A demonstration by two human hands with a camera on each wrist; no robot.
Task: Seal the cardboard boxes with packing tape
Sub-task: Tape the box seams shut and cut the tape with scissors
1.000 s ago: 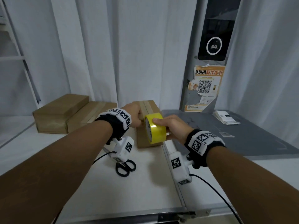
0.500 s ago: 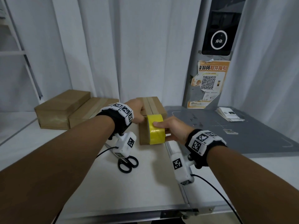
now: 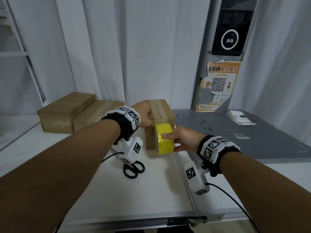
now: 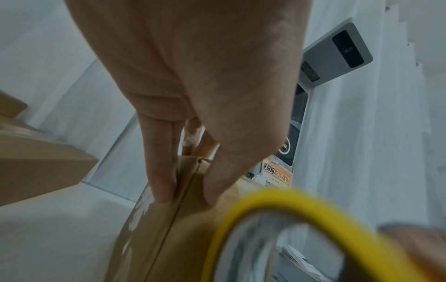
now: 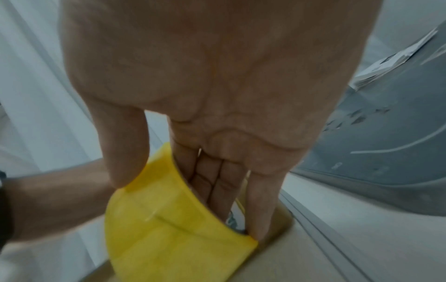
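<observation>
A brown cardboard box (image 3: pixel 165 113) stands mid-table with clear tape strips along its top seam. My left hand (image 3: pixel 144 115) lies over its near top edge. In the left wrist view its fingers (image 4: pixel 161 181) and thumb press flat on the box (image 4: pixel 154 238) either side of the seam. My right hand (image 3: pixel 181 140) grips a yellow tape roll (image 3: pixel 164 140), thumb on the outer band (image 5: pixel 169 229) and fingers through the core. The roll sits against the box's front face, low down near the table.
Black scissors (image 3: pixel 133 169) lie on the white table (image 3: pixel 84 190) under my left wrist. Two more cardboard boxes (image 3: pixel 65 111) (image 3: pixel 96 116) stand at the back left. A grey platform (image 3: pixel 235 140) with papers (image 3: pixel 240 117) fills the right, and a grey scanner post (image 3: pixel 227 47) rises behind it.
My right hand has carried the tape roll from the box's top front edge down its front face. The left hand has stayed on the box top.
</observation>
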